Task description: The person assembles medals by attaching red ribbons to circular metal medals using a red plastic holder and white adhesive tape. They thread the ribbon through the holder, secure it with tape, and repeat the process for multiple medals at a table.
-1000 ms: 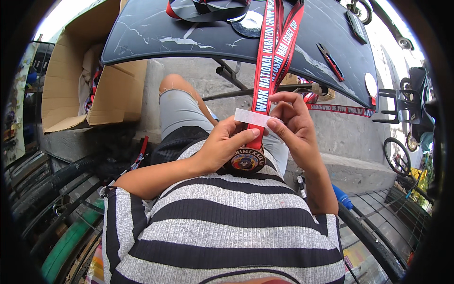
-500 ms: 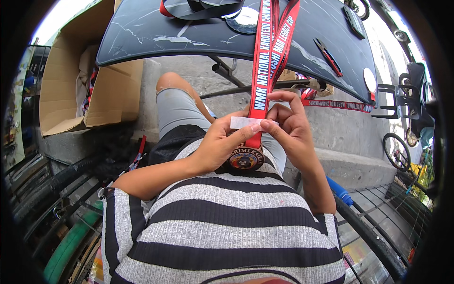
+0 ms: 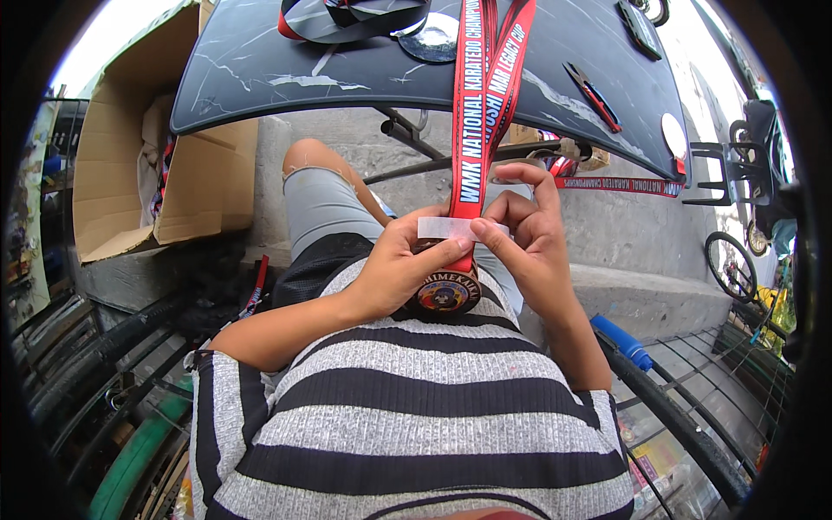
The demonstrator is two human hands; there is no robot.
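Observation:
My left hand (image 3: 392,267) is closed on a red, black-edged medal ribbon (image 3: 469,156), just above a round bronze-coloured medal (image 3: 446,293) with a coloured centre. Across the ribbon lies a short white strip (image 3: 440,228), which looks like tape or a label. The left thumb rests along the strip's lower edge, its fingers hidden behind. My right hand (image 3: 533,247) presses its thumb on the strip's right end, index finger curled up and raised. From my hands the ribbon's two lengths run up over the table (image 3: 260,82).
A white-faced disc (image 3: 431,40) and a dark ribbon (image 3: 351,19) lie on the table. Red-handled pliers (image 3: 596,97), a black device (image 3: 640,31) and another medal (image 3: 673,135) are at its right. An open cardboard box (image 3: 204,178) stands left, a blue cylinder (image 3: 621,341) lower right.
My left thumb has slid slightly down, off the white strip's face to its lower edge. The right thumb stays on the strip. The whole view has shifted a little.

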